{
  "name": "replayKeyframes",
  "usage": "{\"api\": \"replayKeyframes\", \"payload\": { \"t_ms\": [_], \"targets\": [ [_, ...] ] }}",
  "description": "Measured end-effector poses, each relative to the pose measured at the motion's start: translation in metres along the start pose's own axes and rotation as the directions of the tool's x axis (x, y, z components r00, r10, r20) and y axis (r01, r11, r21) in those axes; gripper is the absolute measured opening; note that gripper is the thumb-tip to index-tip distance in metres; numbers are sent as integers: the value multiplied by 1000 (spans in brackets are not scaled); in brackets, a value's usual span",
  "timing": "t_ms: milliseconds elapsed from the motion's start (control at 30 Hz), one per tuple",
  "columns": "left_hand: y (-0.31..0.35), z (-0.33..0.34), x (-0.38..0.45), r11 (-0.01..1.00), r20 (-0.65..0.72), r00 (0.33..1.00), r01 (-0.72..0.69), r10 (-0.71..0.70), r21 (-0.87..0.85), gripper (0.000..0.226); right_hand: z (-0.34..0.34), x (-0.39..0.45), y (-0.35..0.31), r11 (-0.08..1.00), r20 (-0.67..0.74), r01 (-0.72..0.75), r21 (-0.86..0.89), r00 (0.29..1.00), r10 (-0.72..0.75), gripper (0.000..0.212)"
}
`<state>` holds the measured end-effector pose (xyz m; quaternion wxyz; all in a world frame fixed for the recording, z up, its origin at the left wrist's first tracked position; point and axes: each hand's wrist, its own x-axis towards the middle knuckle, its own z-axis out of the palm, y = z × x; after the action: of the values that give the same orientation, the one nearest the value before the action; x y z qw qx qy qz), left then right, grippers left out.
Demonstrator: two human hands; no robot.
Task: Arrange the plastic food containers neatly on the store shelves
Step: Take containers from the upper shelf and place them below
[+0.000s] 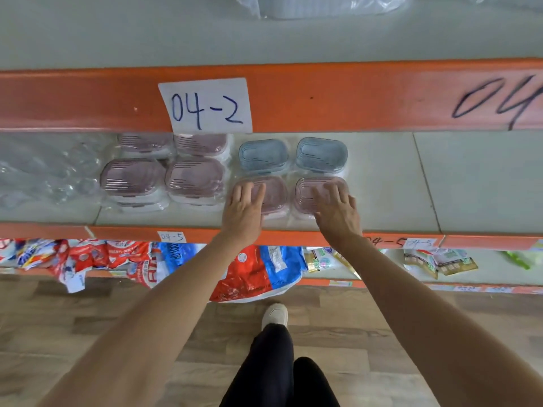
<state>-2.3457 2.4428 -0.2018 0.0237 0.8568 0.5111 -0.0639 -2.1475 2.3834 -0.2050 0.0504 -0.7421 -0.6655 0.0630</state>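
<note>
Left hand (244, 211) and right hand (338, 211) lie flat, fingers straight, gripping nothing, each atop a pink container (277, 195); blue containers (263, 155) lie just beyond the fingertips.

A shop: orange-edged shelves (323, 95), handwritten label (207, 105), packaged goods (252, 274) below.
</note>
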Motion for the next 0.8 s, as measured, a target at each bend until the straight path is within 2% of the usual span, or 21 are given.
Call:
{"api": "replayKeyframes", "payload": {
  "t_ms": [167, 267, 400, 500, 667, 800],
  "targets": [
    [1, -8, -8, 1000, 132, 991, -19, 22, -24, 78, -8, -6, -1, 998, 89, 3, 64, 996, -9, 62],
    [7, -19, -25, 994, 125, 992, -9, 23, -109, 64, -21, -24, -7, 993, 115, 61, 106, 991, -73, 56],
    [12, -43, -56, 988, 194, 978, -41, 71, -151, 46, -45, -59, -15, 972, 275, 122, 202, 945, -176, 49],
    [13, -73, -75, 975, 231, 963, -91, 137, -202, 39, -79, -79, -16, 964, 268, 174, 203, 937, -225, 43],
    [28, -143, -105, 974, 232, 959, -118, 162, -193, 26, -154, -110, -17, 951, 302, 284, 119, 902, -307, 45],
    [34, -208, -125, 970, 90, 978, -172, 189, -169, 12, -212, -120, -24, 925, 253, 377, 46, 891, -376, 43]
  ]
}}
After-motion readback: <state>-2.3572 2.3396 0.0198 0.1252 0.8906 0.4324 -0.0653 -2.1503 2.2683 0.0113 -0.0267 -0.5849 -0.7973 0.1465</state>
